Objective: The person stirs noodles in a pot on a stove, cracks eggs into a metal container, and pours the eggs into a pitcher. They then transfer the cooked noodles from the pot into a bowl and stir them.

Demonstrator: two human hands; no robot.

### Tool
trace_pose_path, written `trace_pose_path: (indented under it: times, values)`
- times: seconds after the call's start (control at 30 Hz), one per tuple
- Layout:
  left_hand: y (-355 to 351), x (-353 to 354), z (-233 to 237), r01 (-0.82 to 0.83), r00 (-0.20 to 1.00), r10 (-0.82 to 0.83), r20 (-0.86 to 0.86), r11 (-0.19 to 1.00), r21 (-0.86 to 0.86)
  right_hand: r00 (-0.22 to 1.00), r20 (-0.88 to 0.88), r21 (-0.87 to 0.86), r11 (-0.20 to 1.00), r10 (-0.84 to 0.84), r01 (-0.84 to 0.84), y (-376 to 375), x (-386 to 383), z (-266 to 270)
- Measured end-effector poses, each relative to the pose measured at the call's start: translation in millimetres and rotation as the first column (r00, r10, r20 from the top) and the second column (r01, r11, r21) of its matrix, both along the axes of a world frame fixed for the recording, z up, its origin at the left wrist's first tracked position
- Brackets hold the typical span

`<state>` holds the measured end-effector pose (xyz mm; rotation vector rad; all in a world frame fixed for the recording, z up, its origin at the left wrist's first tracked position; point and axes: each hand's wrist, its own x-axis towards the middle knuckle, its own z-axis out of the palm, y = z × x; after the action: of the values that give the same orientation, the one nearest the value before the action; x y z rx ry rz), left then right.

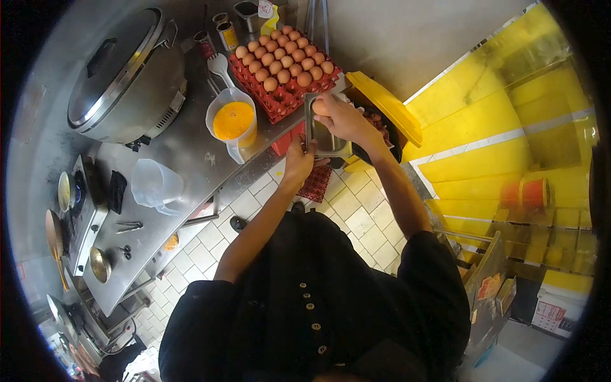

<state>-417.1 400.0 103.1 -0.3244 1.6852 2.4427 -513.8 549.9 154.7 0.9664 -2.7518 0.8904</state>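
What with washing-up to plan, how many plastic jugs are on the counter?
2. The yellow-filled jug stands beside the red egg tray; the clear empty jug sits on the steel counter near the stove. More may be hidden off-view.

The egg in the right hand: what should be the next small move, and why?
Probably crack the egg on the rim of the steel container: the right hand holds it, seemingly whole, right at that rim, while the left hand steadies the container.

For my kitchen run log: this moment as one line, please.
left hand: holds steel container | right hand: holds egg at its rim | nearby: egg tray, jug of yellow liquid
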Motion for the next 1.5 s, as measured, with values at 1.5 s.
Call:
trace_pose_path:
  times: [1.5]
  values:
    - [-130.6,48.9,57.5,-0.368,0.91,0.287,0.3,0.892,0.262,0.453,0.493,-0.273,0.363,-0.743,0.891,143.5,-102.1,-306.5]
